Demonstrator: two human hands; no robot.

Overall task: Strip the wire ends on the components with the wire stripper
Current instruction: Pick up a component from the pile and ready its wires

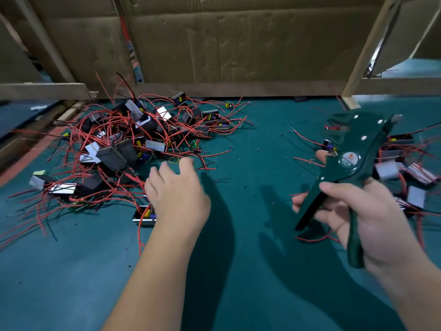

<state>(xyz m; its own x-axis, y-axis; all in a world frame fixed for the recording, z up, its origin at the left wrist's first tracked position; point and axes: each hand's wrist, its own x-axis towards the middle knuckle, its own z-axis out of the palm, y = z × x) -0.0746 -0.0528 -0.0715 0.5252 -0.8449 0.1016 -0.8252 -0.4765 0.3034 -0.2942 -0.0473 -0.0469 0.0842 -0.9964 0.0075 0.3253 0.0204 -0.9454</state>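
A round white and orange badge (348,160) is set on the dark green wire stripper (358,139). A short word beginning with "W" is printed on it; the remaining letters are too blurred to be read.

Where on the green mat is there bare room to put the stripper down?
Bare mat runs down the middle between the left pile and the right pile, and across the near edge. Both piles are crowded with wires.

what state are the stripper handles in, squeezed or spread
Spread. The wire stripper handles stand apart in a V within the right hand, not pressed together.
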